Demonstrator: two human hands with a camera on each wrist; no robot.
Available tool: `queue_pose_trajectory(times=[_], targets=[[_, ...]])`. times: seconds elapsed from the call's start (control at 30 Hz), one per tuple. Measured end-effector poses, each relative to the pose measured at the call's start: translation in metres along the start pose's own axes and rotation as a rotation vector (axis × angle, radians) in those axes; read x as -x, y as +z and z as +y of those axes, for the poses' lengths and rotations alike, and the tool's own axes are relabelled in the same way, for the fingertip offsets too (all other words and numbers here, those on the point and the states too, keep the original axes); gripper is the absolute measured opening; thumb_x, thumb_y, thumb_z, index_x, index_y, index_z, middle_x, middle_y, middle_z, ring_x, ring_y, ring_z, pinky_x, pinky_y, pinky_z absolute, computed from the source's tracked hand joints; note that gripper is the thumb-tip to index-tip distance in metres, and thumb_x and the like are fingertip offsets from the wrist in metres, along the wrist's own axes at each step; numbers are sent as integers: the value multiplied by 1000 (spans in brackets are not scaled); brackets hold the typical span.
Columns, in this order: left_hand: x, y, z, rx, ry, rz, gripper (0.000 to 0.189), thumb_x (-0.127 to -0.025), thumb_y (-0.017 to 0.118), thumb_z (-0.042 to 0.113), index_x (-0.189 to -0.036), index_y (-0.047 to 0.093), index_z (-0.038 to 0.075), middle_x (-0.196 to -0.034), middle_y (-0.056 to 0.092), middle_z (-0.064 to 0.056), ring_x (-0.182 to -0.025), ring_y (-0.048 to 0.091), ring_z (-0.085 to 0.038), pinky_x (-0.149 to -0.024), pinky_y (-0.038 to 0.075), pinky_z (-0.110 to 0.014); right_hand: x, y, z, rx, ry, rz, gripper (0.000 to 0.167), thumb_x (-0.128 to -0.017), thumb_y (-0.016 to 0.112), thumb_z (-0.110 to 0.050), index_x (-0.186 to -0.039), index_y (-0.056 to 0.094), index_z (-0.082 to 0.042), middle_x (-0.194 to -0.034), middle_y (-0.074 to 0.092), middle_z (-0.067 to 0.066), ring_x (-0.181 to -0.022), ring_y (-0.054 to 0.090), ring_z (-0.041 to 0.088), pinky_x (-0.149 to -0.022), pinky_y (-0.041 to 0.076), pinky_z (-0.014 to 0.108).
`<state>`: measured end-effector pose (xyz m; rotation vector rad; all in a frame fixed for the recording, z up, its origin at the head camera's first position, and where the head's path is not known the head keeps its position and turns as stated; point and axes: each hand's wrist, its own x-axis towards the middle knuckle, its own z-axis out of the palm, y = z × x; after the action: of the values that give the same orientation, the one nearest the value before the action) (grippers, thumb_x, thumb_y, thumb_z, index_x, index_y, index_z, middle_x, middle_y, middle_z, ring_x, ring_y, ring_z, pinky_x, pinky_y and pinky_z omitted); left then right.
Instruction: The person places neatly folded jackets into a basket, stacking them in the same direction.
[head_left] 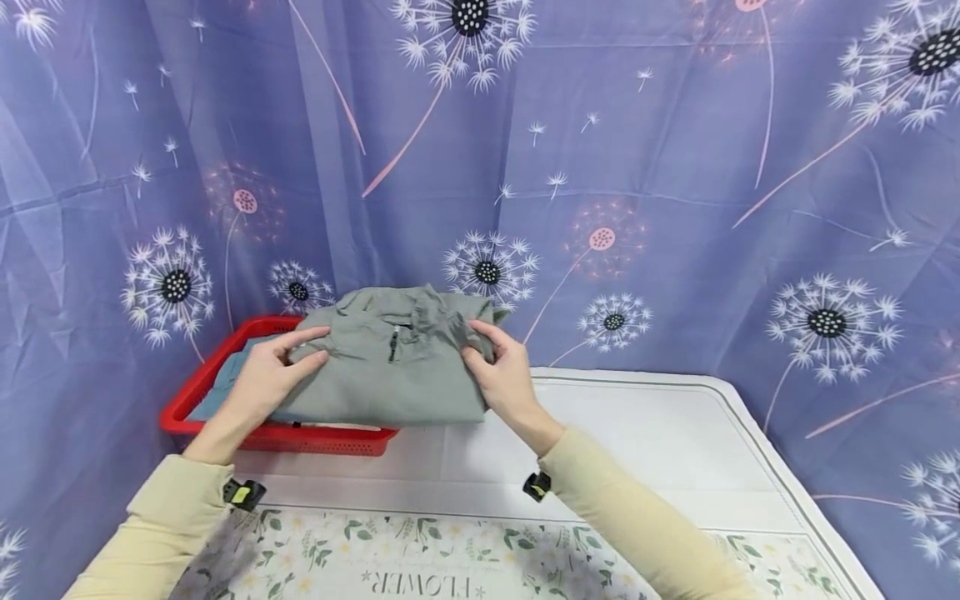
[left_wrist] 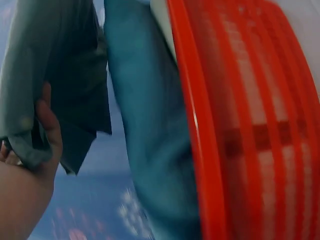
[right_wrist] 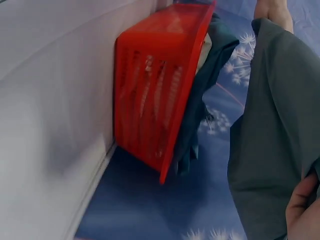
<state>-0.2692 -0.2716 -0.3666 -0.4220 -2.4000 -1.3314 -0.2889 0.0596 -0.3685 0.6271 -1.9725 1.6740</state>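
A folded grey-green garment (head_left: pixel 397 375) with a short dark zipper hangs between both hands, raised over the red basket (head_left: pixel 322 442). At its left end my left hand (head_left: pixel 262 375) grips the edge, thumb on the near side. My right hand (head_left: pixel 506 375) pinches the right end near the gathered part of the cloth. In the left wrist view the garment (left_wrist: pixel 30 75) is curled inside the left fingers. The right wrist view shows a gap between the lifted garment (right_wrist: pixel 280 135) and the basket (right_wrist: pixel 150 95). Teal cloth (left_wrist: pixel 150 125) lies in the basket, partly hidden under the garment.
The basket stands at the left of a table with a white, flower-printed cover (head_left: pixel 637 450). A blue-purple curtain (head_left: pixel 637 167) with dandelion prints hangs behind the table and at both sides. Something pale lies in the basket beside the teal cloth.
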Motion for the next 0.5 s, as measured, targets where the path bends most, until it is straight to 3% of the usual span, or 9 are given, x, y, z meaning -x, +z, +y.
queue_pose_trajectory(times=[0.07, 0.17, 0.37, 0.5], targets=[[0, -11, -9, 8, -7, 15, 44, -91, 72, 23, -132, 63, 8, -64, 39, 8, -45, 28, -8, -43, 31, -32, -4, 14, 3, 19, -7, 2, 38, -82, 67, 4, -119, 68, 0, -97, 73, 16, -85, 67, 19, -77, 51, 25], [1, -25, -23, 7, -26, 34, 45, -90, 72, 20, -131, 62, 4, -67, 41, 9, -45, 28, -8, -44, 31, -33, -10, 35, 4, 66, -3, -12, 38, -82, 67, -1, -119, 69, -4, -94, 73, 13, -80, 67, 15, -75, 52, 27], [2, -49, -46, -122, -61, 71, 44, -92, 70, 25, -131, 62, 6, -50, 31, 7, -45, 29, -12, -45, 30, -34, -12, 72, 7, 98, 56, -48, 38, -83, 67, -6, -120, 69, -11, -83, 73, 8, -71, 63, 9, -70, 51, 26], [1, -58, -59, -146, -76, 55, 45, -93, 69, 27, -131, 61, 4, -50, 35, 2, -46, 28, -13, -45, 29, -35, -11, 90, 12, 82, 104, -73, 38, -85, 66, -5, -122, 68, -11, -90, 73, 7, -78, 65, 9, -73, 52, 25]])
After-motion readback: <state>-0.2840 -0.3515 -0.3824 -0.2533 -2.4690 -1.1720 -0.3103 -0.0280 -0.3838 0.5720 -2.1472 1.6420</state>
